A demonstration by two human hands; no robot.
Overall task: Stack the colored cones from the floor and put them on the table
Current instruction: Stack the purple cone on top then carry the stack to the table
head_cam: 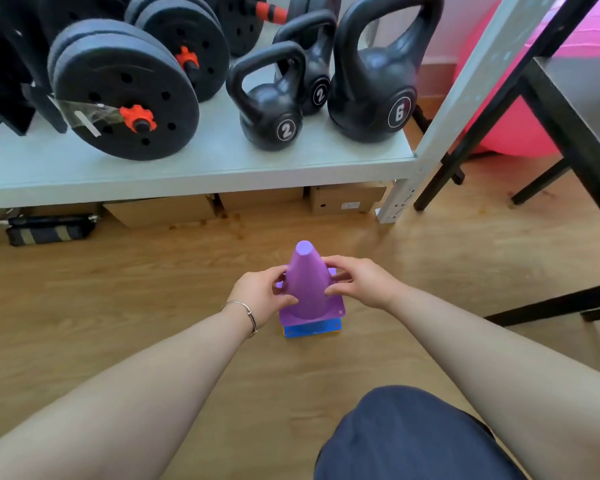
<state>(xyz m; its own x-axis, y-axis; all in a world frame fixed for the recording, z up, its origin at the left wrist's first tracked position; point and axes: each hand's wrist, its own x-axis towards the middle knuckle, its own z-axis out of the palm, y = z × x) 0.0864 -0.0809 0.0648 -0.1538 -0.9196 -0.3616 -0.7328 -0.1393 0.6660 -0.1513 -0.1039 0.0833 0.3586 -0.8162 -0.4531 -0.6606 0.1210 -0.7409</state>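
I see my left hand (262, 292) and right hand (357, 280) pinching the purple cone (307, 282) from both sides, fingers curled, atop the stack (312, 329) on the floor (153, 306).

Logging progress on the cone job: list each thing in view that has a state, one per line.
Purple plastic cone: upright, topmost of the stack, gripped on both sides.
Blue cone base: under the purple one, on the wooden floor.
Orange cone base: only a sliver shows.
Left hand: closed on the purple cone.
Right hand: closed on the purple cone.
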